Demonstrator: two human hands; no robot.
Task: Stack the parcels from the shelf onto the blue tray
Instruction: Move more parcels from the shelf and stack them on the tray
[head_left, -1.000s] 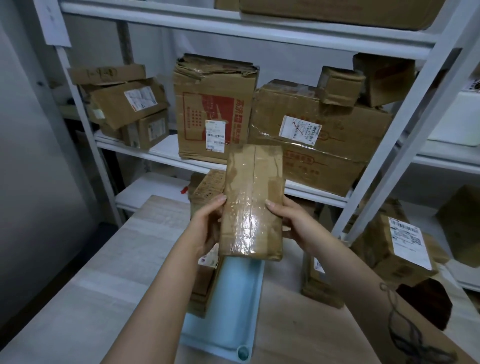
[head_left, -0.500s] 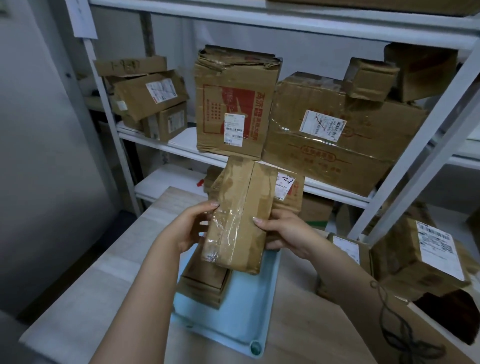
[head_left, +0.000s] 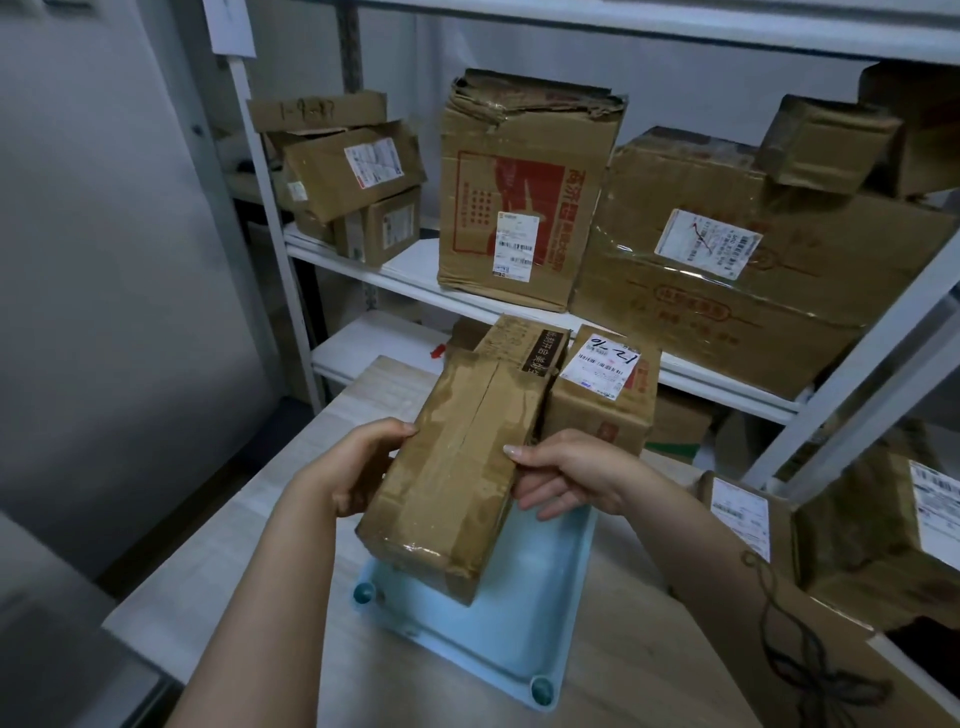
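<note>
The taped cardboard parcel (head_left: 462, 467) was held low over the blue tray (head_left: 540, 597), which lay on the bench (head_left: 649, 654) with its long axis running from 6 o'clock toward 12 o'clock. The left hand (head_left: 353, 470) gripped the parcel's 9 o'clock long edge. The right hand (head_left: 569, 470) pinched the 3 o'clock edge, thumb on the top face and fingers (head_left: 545, 500) reaching beneath, so the fingers of both hands were clamped on the parcel. This opposed, two-sided grip appeared intended to control tilt: the far end was raised and the near end sat low over the tray's 9 o'clock half, consistent with a lowering step in progress. Whether the near end touched the tray could not be determined. A dark-banded box (head_left: 524, 348) and a hand-numbered box (head_left: 602, 395) stood just beyond, at 12 to 1 o'clock; their support surface was hidden. The shelf (head_left: 410, 278) at 12 o'clock carried larger cartons, presumably awaiting transfer.
</note>
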